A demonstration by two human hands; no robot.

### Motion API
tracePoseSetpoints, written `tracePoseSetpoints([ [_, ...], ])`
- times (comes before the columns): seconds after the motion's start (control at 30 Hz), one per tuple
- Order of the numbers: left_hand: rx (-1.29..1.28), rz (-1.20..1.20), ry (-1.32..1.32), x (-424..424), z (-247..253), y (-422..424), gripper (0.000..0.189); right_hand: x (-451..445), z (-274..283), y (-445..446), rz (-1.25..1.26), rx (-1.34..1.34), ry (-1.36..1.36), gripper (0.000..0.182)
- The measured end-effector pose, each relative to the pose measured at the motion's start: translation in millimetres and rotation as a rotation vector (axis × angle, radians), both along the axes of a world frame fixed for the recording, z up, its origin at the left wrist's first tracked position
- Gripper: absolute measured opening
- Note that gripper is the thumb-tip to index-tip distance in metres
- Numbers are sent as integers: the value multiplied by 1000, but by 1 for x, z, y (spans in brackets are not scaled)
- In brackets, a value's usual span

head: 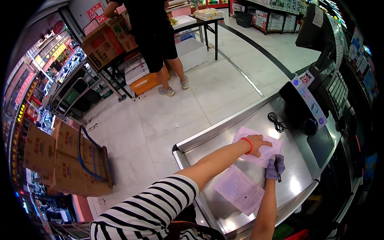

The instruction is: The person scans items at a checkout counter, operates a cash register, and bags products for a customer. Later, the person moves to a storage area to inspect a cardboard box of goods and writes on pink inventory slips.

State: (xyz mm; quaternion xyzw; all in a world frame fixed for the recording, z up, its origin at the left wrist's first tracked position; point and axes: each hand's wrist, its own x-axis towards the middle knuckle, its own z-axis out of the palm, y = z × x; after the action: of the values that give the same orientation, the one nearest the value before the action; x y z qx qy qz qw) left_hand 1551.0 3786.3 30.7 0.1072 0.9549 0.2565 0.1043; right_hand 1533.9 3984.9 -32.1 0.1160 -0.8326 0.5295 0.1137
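My left hand [257, 145], bare with a red bead bracelet at the wrist, lies with fingers spread on a pink printed sheet [245, 133] on a stainless steel counter [288, 192]. At that sheet's lower right corner, my right hand [274, 168], in a purple knit glove, is closed around a black pen [277, 168]. A second pink sheet [238, 189] with writing lies on the metal nearer to me, between my forearms. Whether the pen tip touches the paper is hidden by the glove.
Beyond the sheets are a coiled black cable [276, 122] and a dark display device [295, 105]. Raised metal edges border the counter. A person [153, 33] in black stands by a table with cartons [103, 48]. Stacked cardboard boxes [67, 162] rest on a blue-handled trolley at left.
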Motion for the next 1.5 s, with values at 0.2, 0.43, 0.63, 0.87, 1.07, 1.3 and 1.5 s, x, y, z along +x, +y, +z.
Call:
tracePoseSetpoints([
  [0.2,19,-10,-9,-1,-2,-2,78,3,7,-2,-15,48,-31,6],
  [0.43,24,-15,-16,-4,-2,-1,78,-2,-4,5,-14,72,7,6],
  [0.63,34,-1,25,-1,-5,-1,77,-3,-7,6,-47,135,22,15],
  [0.87,35,10,29,2,-6,-6,76,-4,-12,5,-6,45,-37,16],
  [1.07,8,-52,-8,-13,-6,5,78,-9,-19,19,40,96,105,28],
  [1.3,-5,-25,-7,-6,-10,-9,71,0,4,-4,-44,141,44,21],
  [1.5,-36,-23,-1,-7,-6,-2,70,2,3,1,-106,62,9,14],
])
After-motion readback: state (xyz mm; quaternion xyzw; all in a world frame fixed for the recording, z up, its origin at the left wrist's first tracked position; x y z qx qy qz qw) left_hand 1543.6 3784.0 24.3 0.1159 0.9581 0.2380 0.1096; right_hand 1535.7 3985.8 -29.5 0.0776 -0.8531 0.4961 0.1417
